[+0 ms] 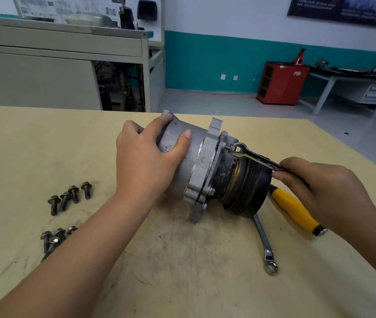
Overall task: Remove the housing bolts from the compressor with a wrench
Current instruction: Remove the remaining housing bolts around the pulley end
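The left hand [145,154] grips the grey cast-metal compressor [196,143] to steady it; the right hand [320,187] pinches the steel open-end wrench [251,156], seated on the one-o'clock housing bolt [228,148].

left hand [145,159]: palm down, curled in grip | right hand [320,189]: pinching, palm down

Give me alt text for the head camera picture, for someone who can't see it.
A person's left hand steadies a compressor lying on a table while the right hand holds a wrench fitted on a housing bolt. Loose bolts lie at left; a second wrench and a yellow-handled tool at right.
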A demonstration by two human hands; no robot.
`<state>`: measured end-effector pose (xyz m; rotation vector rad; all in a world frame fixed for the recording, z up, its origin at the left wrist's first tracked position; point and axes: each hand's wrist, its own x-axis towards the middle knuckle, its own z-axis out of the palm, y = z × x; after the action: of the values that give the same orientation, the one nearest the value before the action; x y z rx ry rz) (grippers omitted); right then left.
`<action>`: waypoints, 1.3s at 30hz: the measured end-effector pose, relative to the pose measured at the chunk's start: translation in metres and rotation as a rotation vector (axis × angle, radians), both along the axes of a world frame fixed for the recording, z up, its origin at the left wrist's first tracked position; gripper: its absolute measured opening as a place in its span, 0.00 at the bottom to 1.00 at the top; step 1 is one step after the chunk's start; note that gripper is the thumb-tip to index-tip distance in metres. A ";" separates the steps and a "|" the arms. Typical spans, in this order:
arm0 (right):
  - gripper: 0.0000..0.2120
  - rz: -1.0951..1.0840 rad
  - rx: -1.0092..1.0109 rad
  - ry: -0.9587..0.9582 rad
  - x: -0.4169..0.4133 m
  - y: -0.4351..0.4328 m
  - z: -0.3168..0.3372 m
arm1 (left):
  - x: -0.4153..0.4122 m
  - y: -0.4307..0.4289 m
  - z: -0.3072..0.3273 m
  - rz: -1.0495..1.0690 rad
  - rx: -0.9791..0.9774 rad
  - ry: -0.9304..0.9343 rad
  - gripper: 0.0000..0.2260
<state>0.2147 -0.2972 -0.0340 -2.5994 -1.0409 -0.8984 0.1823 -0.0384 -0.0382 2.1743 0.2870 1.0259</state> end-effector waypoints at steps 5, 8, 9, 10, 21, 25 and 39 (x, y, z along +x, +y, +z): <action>0.16 0.005 -0.038 -0.063 0.012 -0.003 -0.001 | -0.001 0.001 0.002 0.001 0.002 0.001 0.24; 0.11 0.001 -0.070 -0.047 0.012 0.004 0.005 | -0.002 0.000 0.002 -0.003 0.003 0.008 0.24; 0.13 0.012 -0.071 -0.015 0.010 0.007 0.007 | -0.002 0.000 0.002 -0.008 0.002 0.010 0.24; 0.16 0.023 -0.061 0.024 0.008 0.010 0.010 | -0.003 0.000 0.003 -0.014 0.000 0.017 0.24; 0.25 -0.125 -0.069 0.165 0.004 -0.011 0.020 | -0.001 -0.004 0.051 -0.328 0.437 0.066 0.15; 0.27 -0.136 -0.097 0.182 0.008 -0.006 0.023 | 0.011 -0.021 0.065 -0.581 0.743 0.344 0.18; 0.22 -0.064 -0.074 0.052 0.015 -0.001 0.025 | 0.036 -0.026 0.064 -0.695 0.767 0.443 0.19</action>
<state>0.2293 -0.2984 -0.0087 -2.7162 -1.0015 -0.8162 0.2184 -0.0648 0.0259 2.8338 -0.7482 0.2449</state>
